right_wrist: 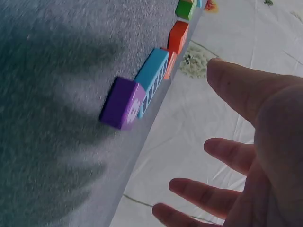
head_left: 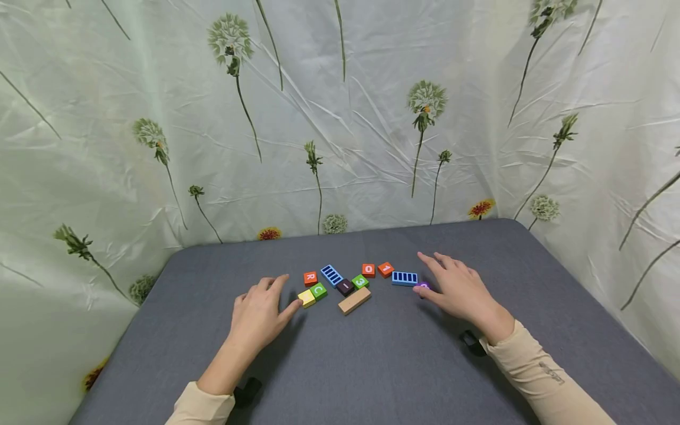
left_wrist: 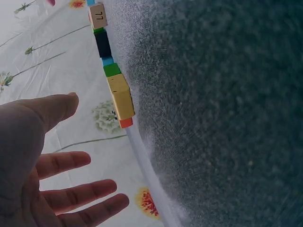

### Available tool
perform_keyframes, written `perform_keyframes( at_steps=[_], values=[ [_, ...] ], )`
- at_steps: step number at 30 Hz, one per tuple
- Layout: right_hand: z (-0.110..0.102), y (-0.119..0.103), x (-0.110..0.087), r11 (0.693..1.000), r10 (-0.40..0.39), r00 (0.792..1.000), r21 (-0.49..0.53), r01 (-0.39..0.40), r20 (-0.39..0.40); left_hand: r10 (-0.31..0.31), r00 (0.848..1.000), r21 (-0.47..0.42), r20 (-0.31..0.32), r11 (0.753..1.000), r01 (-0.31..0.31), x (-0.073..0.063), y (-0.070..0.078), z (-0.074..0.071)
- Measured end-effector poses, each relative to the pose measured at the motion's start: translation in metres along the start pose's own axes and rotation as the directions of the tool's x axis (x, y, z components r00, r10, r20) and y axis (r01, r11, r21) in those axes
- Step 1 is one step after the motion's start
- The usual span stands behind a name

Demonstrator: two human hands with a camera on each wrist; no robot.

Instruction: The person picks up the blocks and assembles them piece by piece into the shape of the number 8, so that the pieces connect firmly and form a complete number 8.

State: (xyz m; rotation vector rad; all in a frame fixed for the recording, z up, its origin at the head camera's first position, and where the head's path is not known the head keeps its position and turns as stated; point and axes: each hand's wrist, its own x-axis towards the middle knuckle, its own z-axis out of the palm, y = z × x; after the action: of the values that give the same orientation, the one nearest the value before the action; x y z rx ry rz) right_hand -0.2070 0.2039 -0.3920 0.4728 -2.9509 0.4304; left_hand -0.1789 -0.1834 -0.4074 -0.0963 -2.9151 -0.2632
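Note:
My left hand (head_left: 258, 316) is held over the cloth with its fingers spread and nothing in them. Its thumb tip overlaps the yellow block (head_left: 306, 298) in the head view. Beside that block lie a green block (head_left: 319, 291) marked C and a red block (head_left: 310, 278) marked R. On the other side, my right hand (head_left: 459, 289) also has loose, parted fingers and holds nothing. Its thumb partly hides a purple block (right_wrist: 122, 104) in the head view; the right wrist view shows that block standing apart from the thumb, against a blue barred block (right_wrist: 154, 75).
Between the hands lie another blue barred block (head_left: 332, 275), a dark block (head_left: 345, 287), a green block (head_left: 360, 282) marked 3, two orange-red blocks (head_left: 369, 270) and a plain wooden block (head_left: 355, 301). A flower-printed curtain (head_left: 366, 147) hangs behind the grey table (head_left: 361, 366).

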Motion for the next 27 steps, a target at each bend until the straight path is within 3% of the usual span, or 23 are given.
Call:
perform_keyframes(
  at_steps=[9, 14, 27],
  values=[
    [0.008, -0.013, 0.007, 0.996, -0.087, 0.996, 0.025, 0.087, 0.001, 0.066, 0.997, -0.041, 0.026, 0.997, -0.065, 0.001, -0.004, 0.002],
    [0.016, -0.022, 0.013, 0.992, -0.119, 0.991, 0.056, 0.115, 0.062, 0.060, 0.995, -0.099, 0.076, 0.994, -0.052, 0.003, -0.004, 0.003],
    [0.039, -0.040, 0.028, 0.961, -0.228, 0.969, 0.179, 0.208, 0.096, 0.043, 0.991, -0.177, 0.125, 0.984, -0.020, 0.009, -0.005, 0.010]
  ],
)
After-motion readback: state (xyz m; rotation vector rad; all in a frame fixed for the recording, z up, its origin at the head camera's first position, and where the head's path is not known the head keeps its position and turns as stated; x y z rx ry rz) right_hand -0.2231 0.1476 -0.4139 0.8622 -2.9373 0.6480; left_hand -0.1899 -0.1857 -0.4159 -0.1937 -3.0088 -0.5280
